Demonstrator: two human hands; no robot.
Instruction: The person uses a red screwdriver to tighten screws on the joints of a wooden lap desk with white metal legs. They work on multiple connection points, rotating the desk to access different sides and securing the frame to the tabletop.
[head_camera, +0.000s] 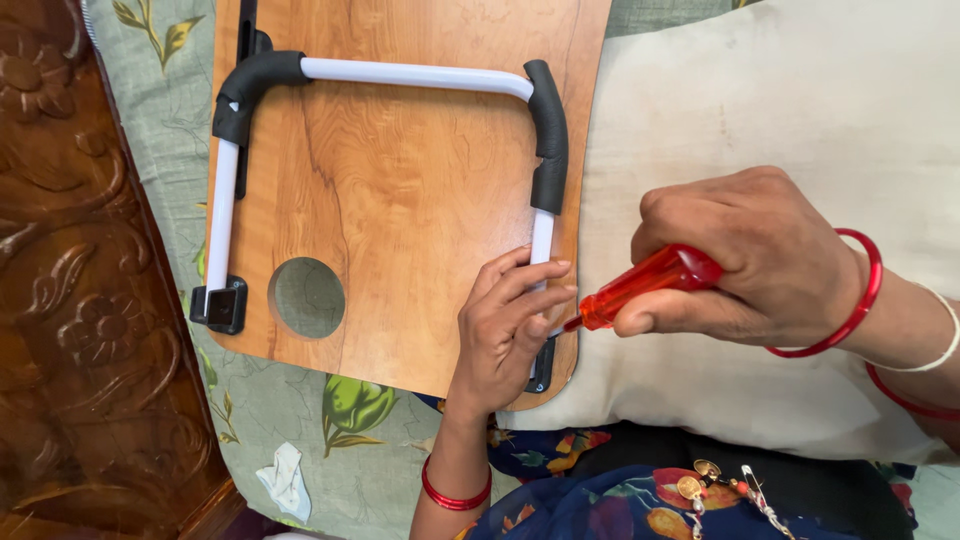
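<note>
Right hand (745, 262) is gripping a red screwdriver (645, 284) beside the wooden board's (400, 190) edge; left hand (505, 325), fingers loosely curled, is steadying the white leg tube (541, 240).

A single head-worn camera looks steeply down from close above, onto an upturned wood-grain folding tray board (400, 190) lying on a bed with green leaf-printed sheet (270, 420)

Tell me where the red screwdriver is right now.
In the head view, the red screwdriver is right of centre, gripped in the right hand, its tip aimed at the black bracket beside the left hand, at the wooden board's lower right corner.
</note>
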